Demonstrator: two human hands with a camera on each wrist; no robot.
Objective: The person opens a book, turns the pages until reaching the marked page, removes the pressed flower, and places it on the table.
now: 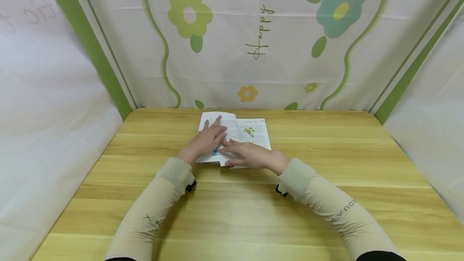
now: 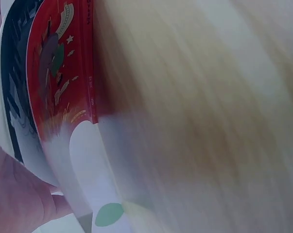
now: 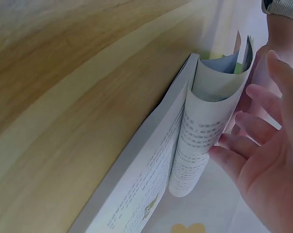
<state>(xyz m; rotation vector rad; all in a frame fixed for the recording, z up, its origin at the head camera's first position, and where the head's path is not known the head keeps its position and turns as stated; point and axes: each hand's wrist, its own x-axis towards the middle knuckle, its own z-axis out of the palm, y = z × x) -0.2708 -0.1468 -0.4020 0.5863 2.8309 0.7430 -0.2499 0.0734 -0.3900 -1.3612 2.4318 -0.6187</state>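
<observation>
An open book [image 1: 258, 134] with printed text and small colored pictures lies toward the far side of the table. My left hand [image 1: 207, 141] rests on the left-hand page with its fingers spread. Close beside it, my right hand [image 1: 250, 155] reaches across the lower middle of the book, fingers loosely extended. In the right wrist view, the right fingertips touch the outside of a curved stack of pages [image 3: 199, 131]. The left wrist view shows a red book cover [image 2: 78, 58] underneath, and part of the left palm at the lower left.
The wooden table [image 1: 232, 212] extends around the book. A white cloth backdrop [image 1: 224, 63] with flowers and lettering rises just behind the table's far edge, and white cloth sides [image 1: 47, 112] stand to the left and right.
</observation>
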